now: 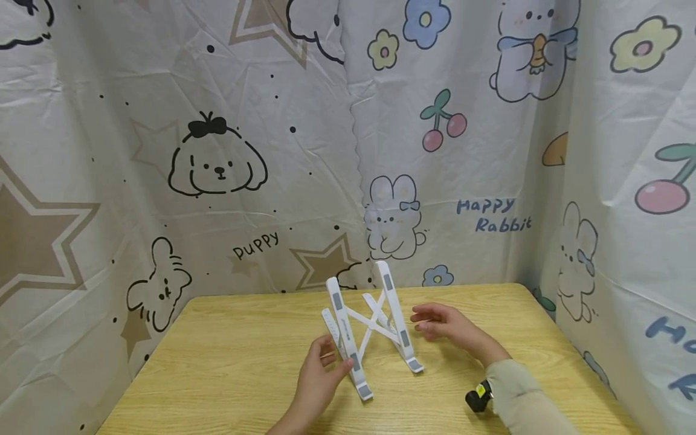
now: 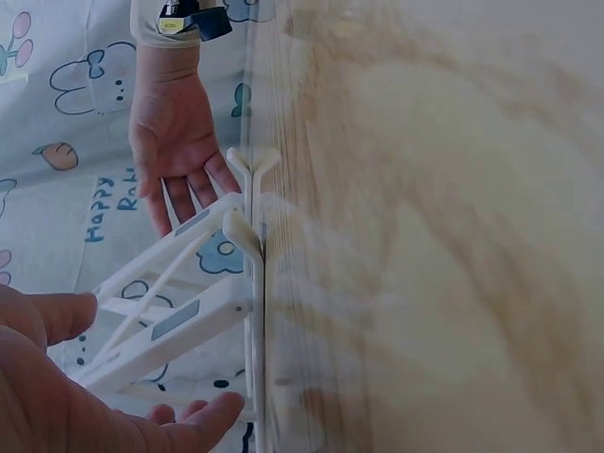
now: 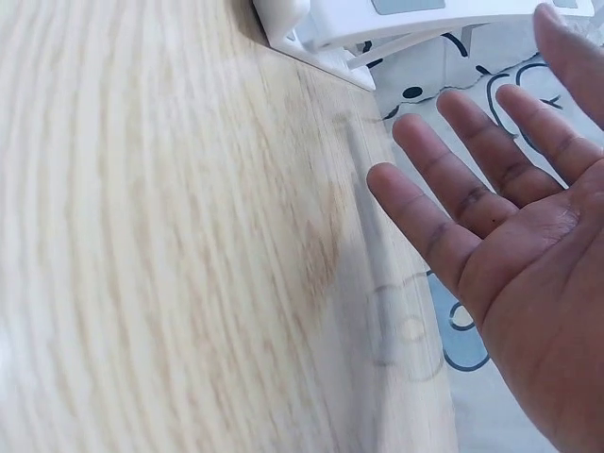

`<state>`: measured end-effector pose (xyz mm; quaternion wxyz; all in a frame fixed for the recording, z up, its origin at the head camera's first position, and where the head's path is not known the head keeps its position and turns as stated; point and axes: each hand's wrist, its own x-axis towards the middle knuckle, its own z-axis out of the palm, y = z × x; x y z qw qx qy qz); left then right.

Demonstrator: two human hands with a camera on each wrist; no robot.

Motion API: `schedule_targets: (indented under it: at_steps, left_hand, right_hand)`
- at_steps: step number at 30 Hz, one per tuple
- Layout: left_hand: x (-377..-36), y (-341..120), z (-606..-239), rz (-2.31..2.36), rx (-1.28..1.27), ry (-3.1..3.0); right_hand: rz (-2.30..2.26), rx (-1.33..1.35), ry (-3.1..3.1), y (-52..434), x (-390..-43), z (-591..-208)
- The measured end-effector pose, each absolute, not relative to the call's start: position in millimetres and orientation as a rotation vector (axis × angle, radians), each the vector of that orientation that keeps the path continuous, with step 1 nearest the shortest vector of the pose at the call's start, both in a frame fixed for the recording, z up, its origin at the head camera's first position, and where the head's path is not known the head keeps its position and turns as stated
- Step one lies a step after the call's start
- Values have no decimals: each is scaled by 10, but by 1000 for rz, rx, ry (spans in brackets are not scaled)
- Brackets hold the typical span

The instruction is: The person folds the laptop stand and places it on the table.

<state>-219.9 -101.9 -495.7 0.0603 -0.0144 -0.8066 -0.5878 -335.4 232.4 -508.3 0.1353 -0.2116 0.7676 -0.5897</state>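
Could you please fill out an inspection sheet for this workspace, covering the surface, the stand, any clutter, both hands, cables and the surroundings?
Surface: wooden table, light grain, bare apart from the stand.
Job's things: white folding stand, opened out, with crossed struts and grey pads, standing on the table.
Clutter: nothing seen.
Grippers: left hand touches the stand's near rail, fingers relaxed; right hand is open, fingers straight, just beside the stand and apart from it. A small black camera sits on the right wrist.
Cables: nothing seen.
Surroundings: cartoon-print cloth backdrop with puppies, rabbits, stars and cherries encloses the table on three sides.
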Motion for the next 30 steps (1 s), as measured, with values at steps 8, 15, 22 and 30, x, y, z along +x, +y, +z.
schedule_targets:
  at_steps: [8,15,22,30]
  left_hand:
    - [-2269,-976,-5028,-1964,-12,-2327]
    - [-2331,-949,-5091,-2032,-10,-2272]
    - [-2403,-893,-5121,-2039,21,-2243]
    - [-2417,-867,-5108,-2114,70,-2215]
  right_hand:
    - [-1756,-576,2109,2238,-3374,-5125]
    - [-1783,-562,2058,2144,-3407,-5158]
    - [-1780,-556,2058,2070,-3430,-5142]
    - [-1774,-512,2077,2030,-3467,-5179]
